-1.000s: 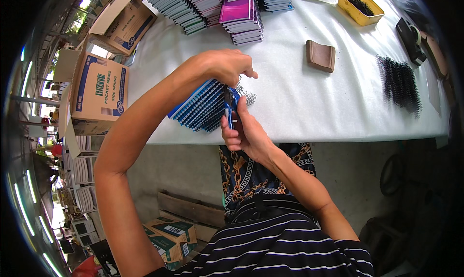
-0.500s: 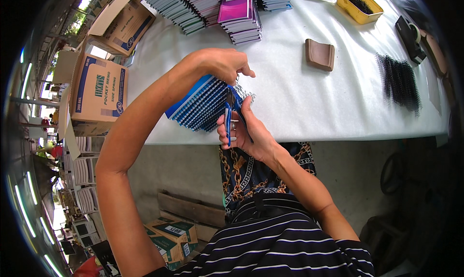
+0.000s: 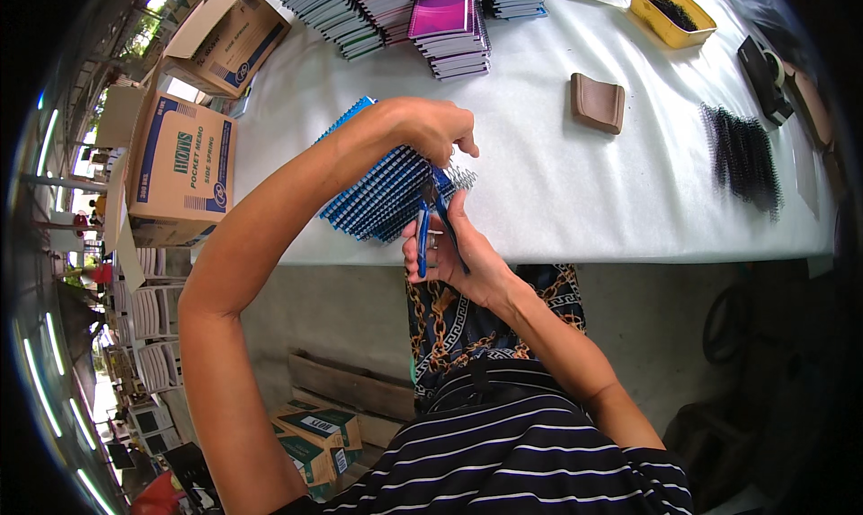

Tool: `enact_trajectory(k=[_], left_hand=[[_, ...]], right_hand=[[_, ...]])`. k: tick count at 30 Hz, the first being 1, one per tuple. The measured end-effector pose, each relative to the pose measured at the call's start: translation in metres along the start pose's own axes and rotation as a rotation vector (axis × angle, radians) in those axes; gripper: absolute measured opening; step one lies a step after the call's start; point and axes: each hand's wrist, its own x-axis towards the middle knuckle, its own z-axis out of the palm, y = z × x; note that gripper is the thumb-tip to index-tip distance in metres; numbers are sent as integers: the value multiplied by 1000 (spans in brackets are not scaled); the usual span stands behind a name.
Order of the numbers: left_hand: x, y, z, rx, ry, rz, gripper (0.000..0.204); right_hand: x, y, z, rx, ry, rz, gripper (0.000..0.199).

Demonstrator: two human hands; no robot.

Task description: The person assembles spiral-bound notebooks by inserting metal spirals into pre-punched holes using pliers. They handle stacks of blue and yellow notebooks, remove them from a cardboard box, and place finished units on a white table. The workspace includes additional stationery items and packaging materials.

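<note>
A fanned stack of blue spiral notebooks (image 3: 376, 200) lies near the table's front edge. My left hand (image 3: 440, 128) arches over its upper right end, fingers bent downward; what the fingertips grip is hidden behind the hand. In my right hand (image 3: 467, 254) is a pair of blue-handled pliers (image 3: 422, 236), its handles spread. The plier jaws sit at the right end of the notebooks' coils, just below my left hand. Loose-looking wire ends (image 3: 462, 179) stick out to the right of the jaws.
Stacks of notebooks (image 3: 449, 43) stand at the back. To the right are a brown curved block (image 3: 597, 104), a yellow tub (image 3: 674, 31) of black coils, a bundle of black coils (image 3: 746, 160) and a tape dispenser (image 3: 764, 79). Open cardboard boxes (image 3: 184, 169) line the left.
My left hand has shifted slightly right and down. A coiled edge now shows at the stack's upper left, where a flat blue cover showed before. The pliers stay by the coil ends.
</note>
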Motion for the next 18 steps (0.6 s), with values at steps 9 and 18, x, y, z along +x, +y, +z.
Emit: enact_trajectory(k=[9, 18], left_hand=[[-1, 9, -2, 105, -16, 8, 52], [5, 2, 4, 47, -40, -46, 51]], right_hand=[[19, 3, -44, 373, -479, 105, 77], [0, 2, -11, -18, 1, 15, 78]])
